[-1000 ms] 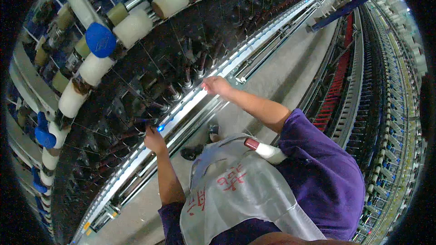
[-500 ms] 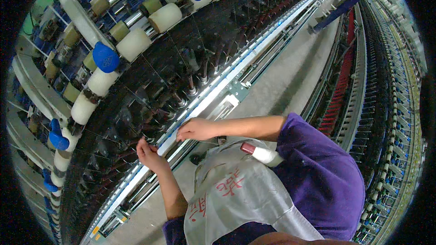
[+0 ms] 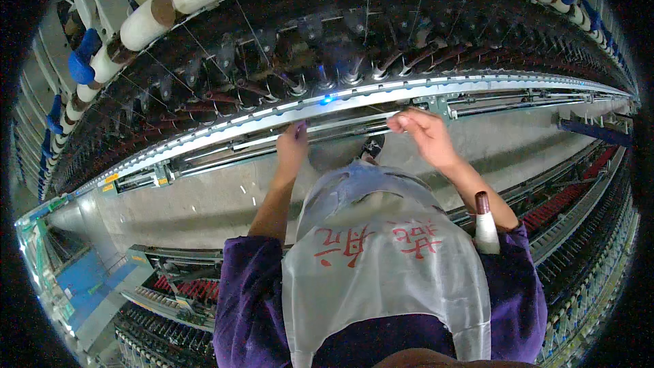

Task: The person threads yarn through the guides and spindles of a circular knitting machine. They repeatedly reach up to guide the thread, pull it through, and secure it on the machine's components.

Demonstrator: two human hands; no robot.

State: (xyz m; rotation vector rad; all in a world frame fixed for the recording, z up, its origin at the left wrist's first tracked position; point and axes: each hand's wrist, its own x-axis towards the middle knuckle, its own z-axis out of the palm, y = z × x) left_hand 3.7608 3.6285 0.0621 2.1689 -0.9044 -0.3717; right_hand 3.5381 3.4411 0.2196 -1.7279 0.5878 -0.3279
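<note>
A long spinning frame stretches in front of me, with a white rail (image 3: 272, 111) along its edge and a row of dark spindles behind it. My left hand (image 3: 291, 150) hovers at the near side of the rail, its fingers drawn together; whatever they may hold is too small to make out. To the right, my right hand (image 3: 424, 136) is raised near a green metal bracket (image 3: 441, 106), thumb and fingers pinched. I cannot see what is between them. A bobbin of white yarn with a brown tip (image 3: 486, 226) stands against my right sleeve, beside my apron (image 3: 388, 286).
White rollers (image 3: 146, 22) and blue knobs (image 3: 83, 58) line the machine's top. A blue light (image 3: 328, 100) glows on the rail. Under my arms runs a grey concrete floor (image 3: 211, 197). Behind me stands another spinning frame with red bobbins (image 3: 194, 287).
My view and body have turned, so the rail now runs across in front of me. My right hand has come away from the rail, and my left has drawn back to its near side.
</note>
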